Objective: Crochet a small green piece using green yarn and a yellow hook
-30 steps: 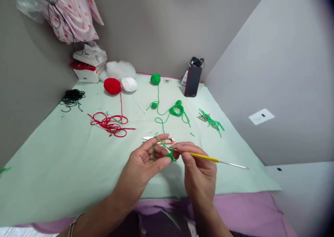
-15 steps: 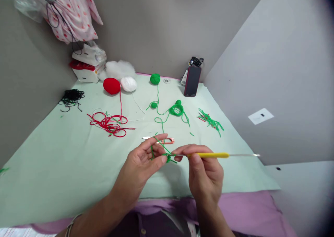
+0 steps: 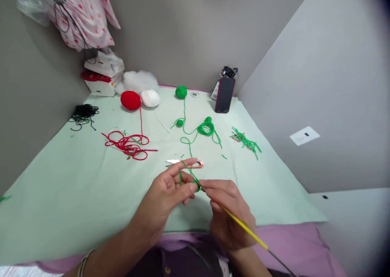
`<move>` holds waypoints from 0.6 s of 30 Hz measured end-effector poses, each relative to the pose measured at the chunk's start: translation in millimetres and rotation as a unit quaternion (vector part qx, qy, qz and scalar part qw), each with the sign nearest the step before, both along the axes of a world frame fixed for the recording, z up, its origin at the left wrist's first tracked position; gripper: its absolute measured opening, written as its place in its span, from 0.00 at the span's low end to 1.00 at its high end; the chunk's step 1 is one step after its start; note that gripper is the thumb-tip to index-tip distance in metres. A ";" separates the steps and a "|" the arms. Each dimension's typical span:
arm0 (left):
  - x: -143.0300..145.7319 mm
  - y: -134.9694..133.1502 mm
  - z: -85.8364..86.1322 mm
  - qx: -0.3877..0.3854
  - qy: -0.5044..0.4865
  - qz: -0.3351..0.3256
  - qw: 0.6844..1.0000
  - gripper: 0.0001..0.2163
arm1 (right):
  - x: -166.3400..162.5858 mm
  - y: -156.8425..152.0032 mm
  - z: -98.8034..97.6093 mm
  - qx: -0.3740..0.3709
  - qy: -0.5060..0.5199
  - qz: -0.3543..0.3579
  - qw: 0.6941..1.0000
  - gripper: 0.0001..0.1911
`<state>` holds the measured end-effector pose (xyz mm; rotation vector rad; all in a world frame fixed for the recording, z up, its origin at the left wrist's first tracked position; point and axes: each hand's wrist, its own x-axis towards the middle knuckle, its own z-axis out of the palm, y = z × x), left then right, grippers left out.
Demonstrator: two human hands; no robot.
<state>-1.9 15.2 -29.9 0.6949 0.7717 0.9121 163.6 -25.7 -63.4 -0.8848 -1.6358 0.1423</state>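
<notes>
My left hand point(image 3: 166, 193) pinches a small green crochet piece point(image 3: 197, 185) between thumb and fingers. Green yarn runs over its raised index finger and down toward the table. My right hand point(image 3: 233, 212) is closed around a crochet hook point(image 3: 246, 229) with a yellow handle, which slants down to the lower right. The hook's tip meets the green piece, partly hidden by my fingers. Behind my left fingers lie small scissors point(image 3: 199, 164) with orange handles, partly covered. The yarn leads back through a loose coil point(image 3: 205, 128) and a green ball point(image 3: 181, 92).
A red yarn ball point(image 3: 131, 100), a white ball point(image 3: 150, 98) and white stuffing point(image 3: 140, 81) stand at the back. Tangled red yarn point(image 3: 131, 145) and black yarn point(image 3: 83, 111) lie left. Green scraps point(image 3: 246, 142) lie right, below a propped phone point(image 3: 225, 95).
My right hand has turned and dropped slightly, so the hook has swung from nearly level to slanting down right. My left hand has barely shifted, still gripping the green piece.
</notes>
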 end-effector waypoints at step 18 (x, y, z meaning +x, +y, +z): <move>-4.5 -0.8 -0.8 0.031 0.020 0.040 0.999 0.14 | -2.4 0.5 10.2 -0.082 0.123 0.039 0.988 0.12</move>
